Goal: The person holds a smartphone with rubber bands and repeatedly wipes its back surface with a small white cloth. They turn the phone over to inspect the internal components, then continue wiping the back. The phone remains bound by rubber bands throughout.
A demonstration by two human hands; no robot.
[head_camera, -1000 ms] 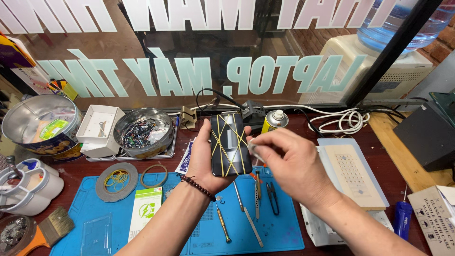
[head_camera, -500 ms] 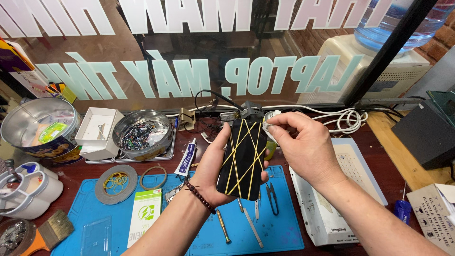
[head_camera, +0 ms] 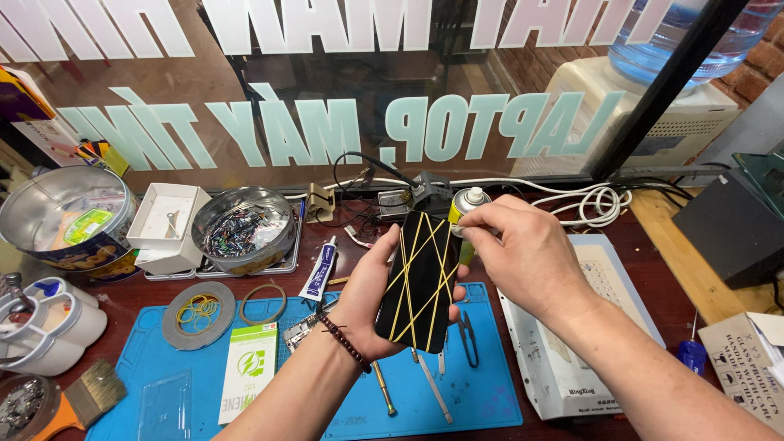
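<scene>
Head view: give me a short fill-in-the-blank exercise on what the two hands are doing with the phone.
1. The black phone lies in the ____ hand.
2. The bands crossing the phone are ____ in colour.
3. The right hand touches the phone's ____ end.
4. The work mat beneath is ____.

Missing words: left; yellow; top; blue

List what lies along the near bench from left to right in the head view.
Brush → tape ring → green-and-white packet → left hand holding the banded phone → small cutters → right hand → cardboard box.
</scene>
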